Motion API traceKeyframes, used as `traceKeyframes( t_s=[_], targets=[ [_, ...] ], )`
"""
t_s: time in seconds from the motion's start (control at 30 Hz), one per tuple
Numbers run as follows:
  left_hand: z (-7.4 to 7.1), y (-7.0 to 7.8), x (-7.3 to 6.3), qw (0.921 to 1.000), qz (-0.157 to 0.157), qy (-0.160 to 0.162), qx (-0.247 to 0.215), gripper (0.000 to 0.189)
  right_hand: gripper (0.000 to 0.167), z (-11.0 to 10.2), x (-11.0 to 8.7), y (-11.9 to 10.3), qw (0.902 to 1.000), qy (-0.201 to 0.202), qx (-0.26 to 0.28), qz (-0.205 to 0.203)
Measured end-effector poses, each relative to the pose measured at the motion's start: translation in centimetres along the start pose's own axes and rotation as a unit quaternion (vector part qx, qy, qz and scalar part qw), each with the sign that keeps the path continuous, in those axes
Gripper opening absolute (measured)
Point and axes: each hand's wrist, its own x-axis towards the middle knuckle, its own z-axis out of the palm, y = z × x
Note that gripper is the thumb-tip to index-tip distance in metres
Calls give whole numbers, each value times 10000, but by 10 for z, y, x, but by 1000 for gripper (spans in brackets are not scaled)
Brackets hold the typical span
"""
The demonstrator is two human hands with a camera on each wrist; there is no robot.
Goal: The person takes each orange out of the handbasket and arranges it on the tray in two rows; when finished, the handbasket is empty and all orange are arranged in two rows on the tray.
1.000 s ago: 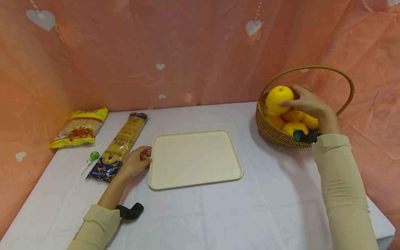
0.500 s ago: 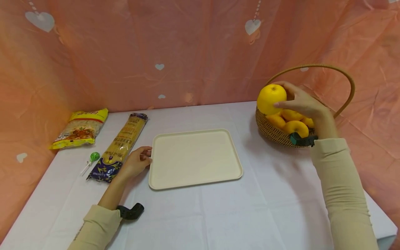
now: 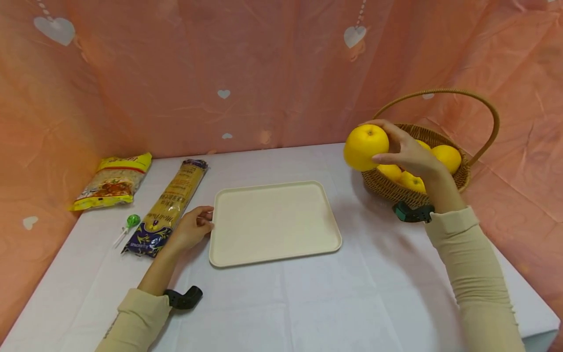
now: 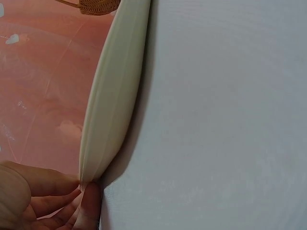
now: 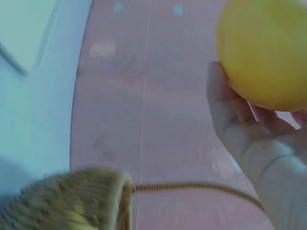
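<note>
My right hand (image 3: pixel 409 154) grips a round yellow fruit (image 3: pixel 365 146) with a smooth skin, holding it in the air just left of the wicker basket (image 3: pixel 387 189). In the right wrist view, the thumb and fingers cup the fruit (image 5: pixel 266 52) from below, and part of it lies outside the frame. A cream rectangular tray (image 3: pixel 277 225) lies on the table with nothing on it. At its left rim is my left hand (image 3: pixel 192 230); the left wrist view shows thumb and forefinger pinching the edge of the tray (image 4: pixel 112 91).
More yellow fruits (image 3: pixel 447 159) sit in the basket, under its tall arched handle (image 3: pixel 494 122). Left of the tray lie a spaghetti pack (image 3: pixel 169 208), a green lollipop (image 3: pixel 133 220) and a yellow-ended food bag (image 3: pixel 113 181). A pink curtain (image 3: pixel 286 73) hangs behind the white-covered table.
My right hand has carried the yellow fruit left, out from over the basket, and slightly lower. More of the fruits in the basket now show. My left hand and the tray stay put.
</note>
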Motion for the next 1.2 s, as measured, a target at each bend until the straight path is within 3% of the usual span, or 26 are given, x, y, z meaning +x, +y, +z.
traceKeyframes(
  t_s=[0.33,0.5,1.2],
  targets=[
    [-1,-3,-1,10000,-10,7,7,45,60,42,19,16,9972,125,521,-527],
    [-1,-4,0,10000,2,5,66,46,63,64,34,28,9967,84,500,-637],
    [0,-3,1,10000,-61,6,32,46,62,172,112,96,9952,786,514,271]
  ],
)
